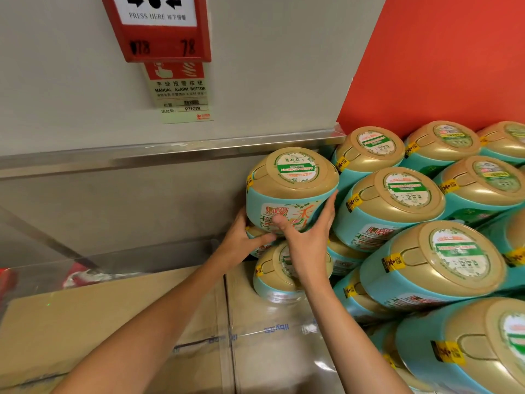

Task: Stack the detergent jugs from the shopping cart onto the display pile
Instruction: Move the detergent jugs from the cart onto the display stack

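Note:
A teal detergent jug [289,191] with a gold lid sits at the left end of the display pile [397,206], against the grey wall. Both hands hold it: my left hand [244,240] grips its lower left side, and my right hand [306,237] is spread over its front and right side. It rests on other jugs, one of which [272,277] shows below my right wrist. The pile fills the right half of the view with several rows of identical jugs, lids facing me. The shopping cart is out of view.
Taped cardboard boxes [142,322] lie under the pile at the lower left. A metal rail [170,150] runs along the grey wall. A red fire alarm button [159,27] hangs above it. A red wall [449,58] backs the pile.

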The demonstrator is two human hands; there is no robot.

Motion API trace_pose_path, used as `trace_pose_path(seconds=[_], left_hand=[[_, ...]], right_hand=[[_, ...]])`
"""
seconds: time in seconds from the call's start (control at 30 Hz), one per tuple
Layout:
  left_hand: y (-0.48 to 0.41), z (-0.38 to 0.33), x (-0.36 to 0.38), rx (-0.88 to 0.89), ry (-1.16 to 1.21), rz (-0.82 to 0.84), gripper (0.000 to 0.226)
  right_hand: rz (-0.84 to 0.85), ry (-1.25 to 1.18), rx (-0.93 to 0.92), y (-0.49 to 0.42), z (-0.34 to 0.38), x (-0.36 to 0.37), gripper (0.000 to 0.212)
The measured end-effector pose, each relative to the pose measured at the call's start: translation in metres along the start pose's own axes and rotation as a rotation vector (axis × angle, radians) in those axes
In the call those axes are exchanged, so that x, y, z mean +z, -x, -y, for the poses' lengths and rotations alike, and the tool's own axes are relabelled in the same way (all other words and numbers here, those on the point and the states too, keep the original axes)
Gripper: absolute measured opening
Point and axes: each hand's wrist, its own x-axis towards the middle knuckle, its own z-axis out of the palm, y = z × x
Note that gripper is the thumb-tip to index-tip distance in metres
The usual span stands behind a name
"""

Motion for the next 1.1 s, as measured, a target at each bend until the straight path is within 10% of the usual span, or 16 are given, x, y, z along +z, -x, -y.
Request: trace_pose_path(seconds=[1.1], left_hand=[[0.013, -0.01, 0.029, 0.039, 0.008, -0.181, 0.104]], right_hand=[[-0.079, 0.097, 0.019, 0.017, -0.02, -0.001, 0.12]])
